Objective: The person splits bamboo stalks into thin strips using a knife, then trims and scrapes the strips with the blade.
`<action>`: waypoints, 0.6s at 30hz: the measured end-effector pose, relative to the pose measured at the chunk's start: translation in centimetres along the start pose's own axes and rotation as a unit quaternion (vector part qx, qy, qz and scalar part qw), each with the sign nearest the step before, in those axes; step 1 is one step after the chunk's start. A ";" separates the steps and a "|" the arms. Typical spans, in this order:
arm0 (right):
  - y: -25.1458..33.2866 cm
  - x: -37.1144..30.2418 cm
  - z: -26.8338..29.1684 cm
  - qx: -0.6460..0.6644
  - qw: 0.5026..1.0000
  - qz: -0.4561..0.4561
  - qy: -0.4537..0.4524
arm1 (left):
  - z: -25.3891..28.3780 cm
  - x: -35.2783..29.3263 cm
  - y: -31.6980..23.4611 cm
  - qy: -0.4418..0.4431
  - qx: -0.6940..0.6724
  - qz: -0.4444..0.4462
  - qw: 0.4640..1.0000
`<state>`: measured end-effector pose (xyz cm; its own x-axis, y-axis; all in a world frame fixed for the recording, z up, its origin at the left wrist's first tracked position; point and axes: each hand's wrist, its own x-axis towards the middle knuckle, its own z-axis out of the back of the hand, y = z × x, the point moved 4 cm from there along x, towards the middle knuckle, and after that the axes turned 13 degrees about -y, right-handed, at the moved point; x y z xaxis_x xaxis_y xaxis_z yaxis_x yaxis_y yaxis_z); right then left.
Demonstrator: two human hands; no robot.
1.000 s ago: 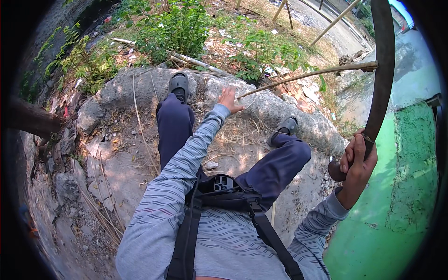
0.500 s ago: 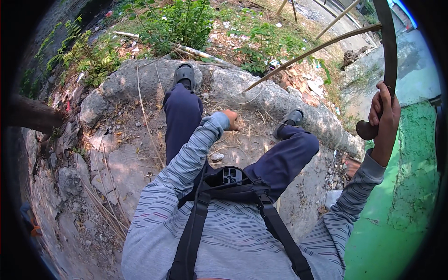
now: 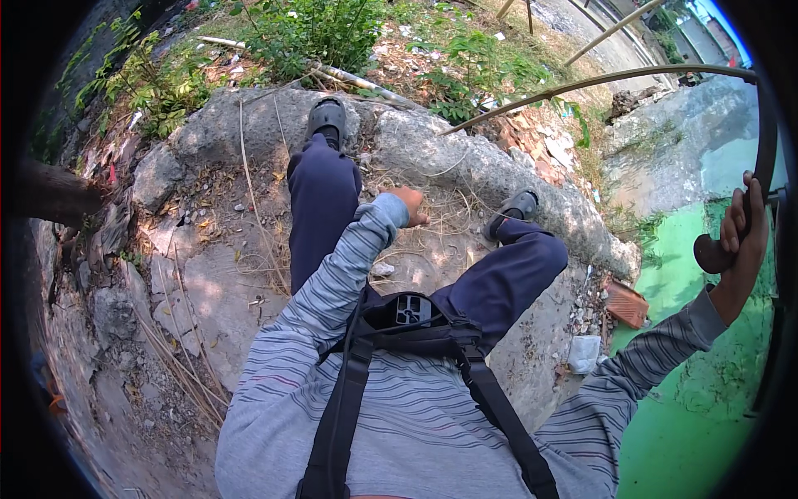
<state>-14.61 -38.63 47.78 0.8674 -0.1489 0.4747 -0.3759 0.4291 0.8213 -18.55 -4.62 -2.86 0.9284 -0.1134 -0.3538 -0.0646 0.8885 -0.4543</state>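
Observation:
My right hand [image 3: 745, 223], raised at the far right, is closed round the dark handle of a machete [image 3: 766, 133]. The blade points upward, and the handle's knobbed end shows below the fingers. A long bent brown stick [image 3: 573, 86] arches from the blade's upper part to the stone edge in front of me; how it joins the blade is unclear. Low between my knees is my left hand [image 3: 405, 205], its fingers curled over thin pale strips [image 3: 453, 214] scattered on the ground. What those fingers hold, if anything, is hidden.
A rough stone curb [image 3: 432, 150] runs across in front, with my shoes against it. Leafy plants [image 3: 328, 37] and litter lie beyond. On the right are a green-painted surface [image 3: 665, 416], a reddish tile [image 3: 626, 304] and a pale block [image 3: 583, 354]. Long strips [image 3: 179, 353] lie left.
My right hand has moved outward to the right and slightly down with the machete. The stick's far end has followed it, and the stick is more bowed. My left hand has barely moved.

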 end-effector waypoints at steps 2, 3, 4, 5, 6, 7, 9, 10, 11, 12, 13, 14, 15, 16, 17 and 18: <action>-3.9 -2.3 -5.3 -0.010 0.998 -0.063 0.030 | -0.4 -0.1 0.4 -0.006 0.005 0.001 1.000; -5.5 -3.2 -6.6 -0.008 0.998 -0.062 0.014 | -0.3 0.2 0.0 -0.002 -0.001 -0.009 1.000; -6.8 -3.5 -7.5 0.001 0.998 -0.065 0.005 | -0.2 0.0 0.2 0.001 -0.005 -0.009 1.000; -6.6 -3.6 -7.3 0.000 0.998 -0.065 0.007 | -0.2 -0.3 0.2 -0.016 0.007 -0.034 0.999; -6.1 -3.6 -6.8 0.006 0.998 -0.064 0.004 | -0.1 -0.4 0.2 -0.015 0.006 -0.034 0.999; -5.6 -3.3 -6.3 0.012 0.998 -0.063 0.001 | 0.0 -0.4 0.2 -0.014 0.001 -0.031 0.999; -3.9 -2.2 -4.6 0.010 0.999 -0.031 -0.013 | 0.0 -0.6 0.5 -0.026 -0.012 -0.030 0.999; -2.6 -1.6 -3.5 0.011 1.000 -0.017 -0.018 | -0.2 -0.4 0.7 -0.026 -0.013 -0.029 0.999; -1.4 -0.5 -1.5 -0.002 0.999 -0.013 -0.042 | -0.2 -0.2 0.5 -0.023 -0.014 -0.027 0.999; -0.7 0.9 0.8 -0.014 0.998 -0.010 -0.066 | -0.1 -0.1 0.5 -0.020 -0.014 -0.023 0.999; -0.5 2.5 2.7 -0.004 0.999 0.001 -0.032 | -0.2 0.2 0.4 -0.018 -0.018 -0.026 0.999; 0.0 2.3 2.8 -0.013 0.999 0.024 -0.045 | -0.1 0.2 0.4 -0.017 -0.016 -0.026 0.999; -0.2 1.7 2.0 -0.021 0.999 0.014 -0.041 | -0.1 0.1 0.3 -0.016 -0.014 -0.026 0.999; -0.8 0.9 0.5 -0.030 0.999 0.004 -0.036 | 0.0 0.1 0.3 -0.015 -0.013 -0.026 0.999; -1.4 -1.5 -3.1 -0.027 0.998 -0.030 -0.043 | -0.1 -0.2 0.3 -0.015 -0.011 -0.024 1.000; -3.9 -2.3 -4.8 -0.051 0.994 -0.093 0.021 | 0.1 -0.3 -0.3 -0.025 -0.011 -0.036 0.999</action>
<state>-13.54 -35.67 41.98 0.9325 -0.1977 0.3024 -0.1746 0.4862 0.8562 -18.75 -4.80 -2.61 0.9478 -0.1540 -0.2793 -0.0050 0.8684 -0.4959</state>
